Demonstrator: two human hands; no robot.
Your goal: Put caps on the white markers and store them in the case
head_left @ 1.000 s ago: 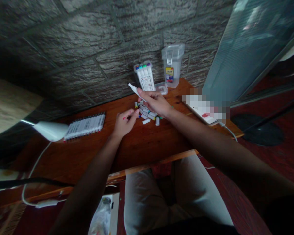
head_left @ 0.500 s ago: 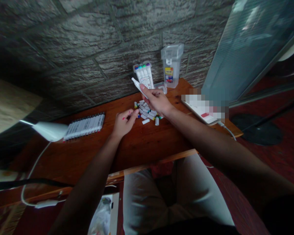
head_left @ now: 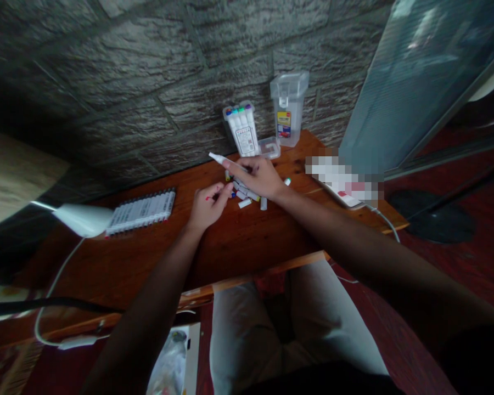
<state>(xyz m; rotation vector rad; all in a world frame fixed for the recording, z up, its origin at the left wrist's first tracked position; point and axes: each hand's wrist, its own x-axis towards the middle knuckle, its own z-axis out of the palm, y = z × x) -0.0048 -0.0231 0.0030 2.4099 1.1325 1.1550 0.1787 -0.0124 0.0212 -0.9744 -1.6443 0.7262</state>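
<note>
My right hand [head_left: 263, 176] is closed around a slim white marker [head_left: 217, 157], whose pale tip points up and to the left, above a pile of loose marker caps [head_left: 253, 195]. The caps are mostly white, with coloured ends, and my right hand hides part of the pile. At the pile's left edge, my left hand [head_left: 206, 209] rests on the table with its thumb apart from the half-bent fingers. Nothing shows in its grasp, and red marks are on its skin. A blue-ended cap [head_left: 233, 195] lies by its thumb tip.
Behind stands a clear case of markers [head_left: 243, 134], beside a clear lid [head_left: 269, 148] and a tall clear box [head_left: 288, 109]. A row of markers [head_left: 142, 212] lies left, next to a white lamp [head_left: 84, 220]. A partly blurred white device [head_left: 341, 184] with a cable lies right.
My right hand has lowered and moved slightly left with the marker, which now tilts flatter over the caps. A green-ended piece shows to the right of my wrist. My left hand stays put.
</note>
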